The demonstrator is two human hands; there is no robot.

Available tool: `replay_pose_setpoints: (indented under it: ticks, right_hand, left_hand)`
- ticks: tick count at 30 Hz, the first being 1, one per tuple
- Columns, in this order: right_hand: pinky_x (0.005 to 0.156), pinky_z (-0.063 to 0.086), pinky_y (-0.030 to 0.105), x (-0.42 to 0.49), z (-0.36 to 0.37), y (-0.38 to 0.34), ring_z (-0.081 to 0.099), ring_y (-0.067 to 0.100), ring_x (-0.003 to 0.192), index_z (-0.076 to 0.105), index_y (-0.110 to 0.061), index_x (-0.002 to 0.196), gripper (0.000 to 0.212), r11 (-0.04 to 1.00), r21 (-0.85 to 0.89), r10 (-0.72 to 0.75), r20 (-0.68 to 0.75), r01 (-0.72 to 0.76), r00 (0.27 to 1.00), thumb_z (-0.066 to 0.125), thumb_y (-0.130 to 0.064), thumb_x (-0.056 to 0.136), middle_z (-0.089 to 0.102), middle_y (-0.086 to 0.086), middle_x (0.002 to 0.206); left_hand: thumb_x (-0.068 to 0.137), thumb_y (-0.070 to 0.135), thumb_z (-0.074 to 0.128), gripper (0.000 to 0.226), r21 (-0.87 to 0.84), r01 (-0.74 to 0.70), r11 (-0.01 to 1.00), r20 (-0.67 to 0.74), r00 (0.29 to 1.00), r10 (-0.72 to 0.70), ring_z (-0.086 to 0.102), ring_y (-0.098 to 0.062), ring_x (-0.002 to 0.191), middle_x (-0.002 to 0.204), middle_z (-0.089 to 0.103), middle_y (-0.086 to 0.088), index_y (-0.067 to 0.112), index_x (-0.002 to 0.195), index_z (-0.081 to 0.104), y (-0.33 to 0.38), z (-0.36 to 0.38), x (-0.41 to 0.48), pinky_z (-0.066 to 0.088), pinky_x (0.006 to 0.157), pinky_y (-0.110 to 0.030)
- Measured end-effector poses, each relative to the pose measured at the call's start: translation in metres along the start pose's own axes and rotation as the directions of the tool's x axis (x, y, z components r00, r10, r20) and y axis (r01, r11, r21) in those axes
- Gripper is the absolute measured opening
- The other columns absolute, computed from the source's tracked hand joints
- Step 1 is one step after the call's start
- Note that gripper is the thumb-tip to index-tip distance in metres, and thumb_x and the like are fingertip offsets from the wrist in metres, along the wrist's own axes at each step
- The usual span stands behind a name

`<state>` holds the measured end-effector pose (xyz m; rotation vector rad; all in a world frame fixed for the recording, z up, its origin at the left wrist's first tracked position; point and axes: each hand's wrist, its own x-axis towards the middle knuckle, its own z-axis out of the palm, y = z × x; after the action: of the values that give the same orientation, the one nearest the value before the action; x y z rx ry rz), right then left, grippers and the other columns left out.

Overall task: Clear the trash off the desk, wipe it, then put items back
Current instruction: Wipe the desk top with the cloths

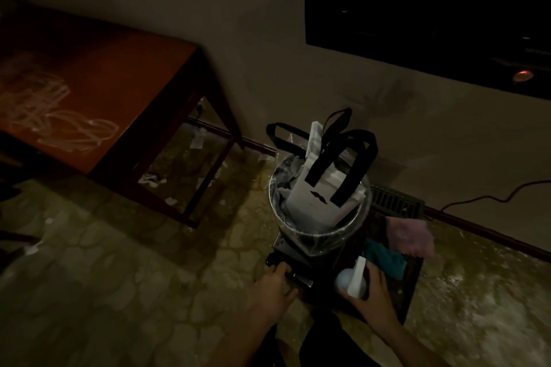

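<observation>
The reddish wooden desk (98, 92) stands at the left with pale smear marks on its top. A trash bin (320, 226) with a clear liner stands on the floor, stuffed with a white paper bag with black handles (322, 188). My right hand (375, 292) grips a white spray bottle (353, 280) over a dark tray (408, 289). A teal cloth (384, 259) and a pink cloth (410, 235) lie on that tray. My left hand (274, 286) grips a dark object (278, 262) at the tray's left end; what it is cannot be made out.
Scraps of white paper (198, 140) litter the stone-patterned floor under and around the desk. A floor vent (396, 199) and a cable (489, 198) lie by the wall's baseboard. A dark window (432, 9) fills the upper right. The room is dim.
</observation>
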<state>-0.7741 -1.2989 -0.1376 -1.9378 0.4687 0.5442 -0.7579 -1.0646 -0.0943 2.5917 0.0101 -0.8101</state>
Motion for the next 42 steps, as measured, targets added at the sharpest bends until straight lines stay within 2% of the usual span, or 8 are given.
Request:
replay_pose_setpoints:
  ticks: [3, 6, 13, 19, 26, 32, 36, 42]
  right_hand:
    - [0.1, 0.04, 0.042, 0.01, 0.001, -0.008, 0.04, 0.031, 0.129, 0.03, -0.016, 0.144, 0.11, 0.998, -0.058, -0.035, -0.023, 0.033, 0.999, 0.079, -0.062, 0.057, 0.035, 0.01, 0.145]
    - [0.098, 0.041, 0.045, 0.019, 0.009, 0.002, 0.043, 0.032, 0.126, 0.037, -0.012, 0.141, 0.138, 0.993, -0.098, -0.065, -0.047, 0.06, 0.997, 0.053, -0.096, 0.033, 0.043, 0.01, 0.14]
    - [0.094, 0.044, 0.041, -0.008, 0.017, -0.018, 0.053, 0.027, 0.111, 0.049, -0.003, 0.129, 0.071, 0.959, -0.149, -0.235, 0.05, 0.24, 0.971, 0.075, -0.027, 0.067, 0.055, 0.012, 0.12]
    - [0.088, 0.046, 0.028, -0.041, 0.04, -0.073, 0.057, 0.011, 0.102, 0.047, -0.038, 0.121, 0.049, 0.96, -0.06, -0.262, 0.155, 0.274, 0.953, 0.071, -0.019, 0.083, 0.058, -0.008, 0.109]
    - [0.086, 0.04, 0.023, -0.045, 0.114, -0.181, 0.051, 0.006, 0.1, 0.049, -0.025, 0.109, 0.039, 0.865, -0.045, -0.465, 0.304, 0.5, 0.831, 0.072, -0.01, 0.081, 0.05, -0.006, 0.107]
    - [0.076, 0.048, 0.029, -0.055, 0.201, -0.259, 0.055, 0.018, 0.091, 0.05, -0.023, 0.104, 0.031, 0.842, -0.06, -0.456, 0.453, 0.536, 0.766, 0.06, 0.0, 0.086, 0.054, 0.004, 0.099]
    - [0.079, 0.047, 0.031, -0.057, 0.265, -0.314, 0.055, 0.015, 0.092, 0.053, -0.019, 0.111, 0.03, 0.837, -0.067, -0.464, 0.439, 0.543, 0.769, 0.06, -0.001, 0.087, 0.057, 0.002, 0.099]
    - [0.057, 0.043, 0.021, -0.068, 0.342, -0.396, 0.054, 0.015, 0.075, 0.053, -0.015, 0.091, 0.016, 0.762, -0.122, -0.55, 0.397, 0.636, 0.735, 0.063, -0.003, 0.086, 0.054, 0.006, 0.086]
  left_hand:
    - [0.091, 0.038, 0.055, 0.042, -0.008, 0.009, 1.0, -0.036, 0.999, -0.01, 0.055, -0.016, 0.11, 0.129, 0.049, 0.004, 0.028, 0.129, 0.041, 0.0, 0.0, 0.006, 0.043, 0.085, -0.029]
    - [0.091, 0.039, 0.056, 0.043, -0.01, 0.033, 0.999, 0.002, 0.999, -0.033, 0.056, -0.019, 0.11, 0.129, 0.049, 0.002, 0.027, 0.129, 0.041, -0.006, 0.006, 0.007, 0.044, 0.087, -0.031]
    - [0.092, 0.035, 0.055, 0.04, -0.055, 0.058, 0.997, -0.019, 0.998, -0.059, 0.058, -0.015, 0.101, 0.123, 0.054, 0.001, 0.025, 0.13, 0.043, -0.021, 0.007, -0.012, 0.045, 0.08, -0.025]
    - [0.096, 0.036, 0.049, 0.04, -0.104, 0.169, 0.98, -0.111, 0.977, -0.181, 0.056, -0.017, 0.109, 0.125, 0.056, -0.001, 0.022, 0.133, 0.042, -0.047, -0.022, -0.041, 0.043, 0.088, -0.027]
    - [0.095, 0.046, 0.041, 0.035, -0.216, 0.266, 0.939, -0.313, 0.893, -0.325, 0.055, -0.018, 0.112, 0.124, 0.054, 0.004, 0.027, 0.125, 0.044, -0.115, -0.076, -0.079, 0.042, 0.086, -0.029]
    - [0.088, 0.048, 0.046, 0.037, -0.34, 0.264, 0.902, -0.397, 0.83, -0.393, 0.057, -0.016, 0.107, 0.121, 0.057, 0.003, 0.028, 0.118, 0.048, -0.206, -0.102, -0.107, 0.047, 0.09, -0.032]
    - [0.091, 0.044, 0.048, 0.03, -0.355, 0.277, 0.893, -0.473, 0.771, -0.427, 0.059, -0.015, 0.105, 0.115, 0.061, 0.004, 0.026, 0.115, 0.051, -0.274, -0.152, -0.134, 0.048, 0.086, -0.031]
    - [0.093, 0.042, 0.047, 0.034, -0.239, 0.337, 0.911, -0.524, 0.745, -0.413, 0.057, -0.02, 0.113, 0.121, 0.058, -0.001, 0.022, 0.121, 0.049, -0.367, -0.222, -0.165, 0.047, 0.088, -0.033]
